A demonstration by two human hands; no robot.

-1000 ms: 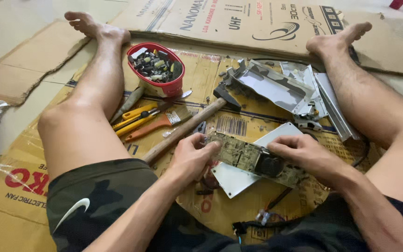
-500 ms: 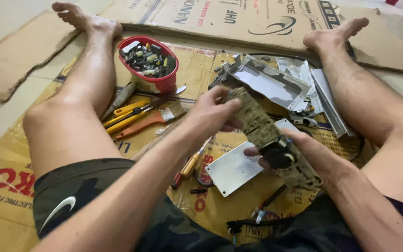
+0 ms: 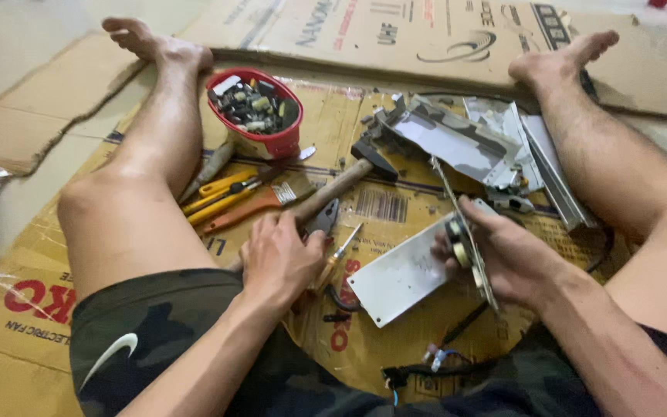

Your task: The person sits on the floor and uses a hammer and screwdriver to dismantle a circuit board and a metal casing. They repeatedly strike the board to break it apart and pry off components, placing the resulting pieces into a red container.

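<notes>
Flattened brown cardboard sheets [image 3: 395, 31] with dark and red print are covering the floor beneath you, one long panel lying across the top by your feet. A red bowl [image 3: 268, 139] of small dark parts is sitting beside your left shin. Your left hand [image 3: 279, 259] is reaching down palm-first, fingers curling around the wooden handle of the hammer [image 3: 341, 185], whose head is pointing away from you. Your right hand [image 3: 503, 259] is gripping a circuit board [image 3: 465, 232] edge-on, thumb pressing against its near side, fingers wrapping behind. The board is standing upright just above the white metal plate [image 3: 399, 274] lying between your hands.
</notes>
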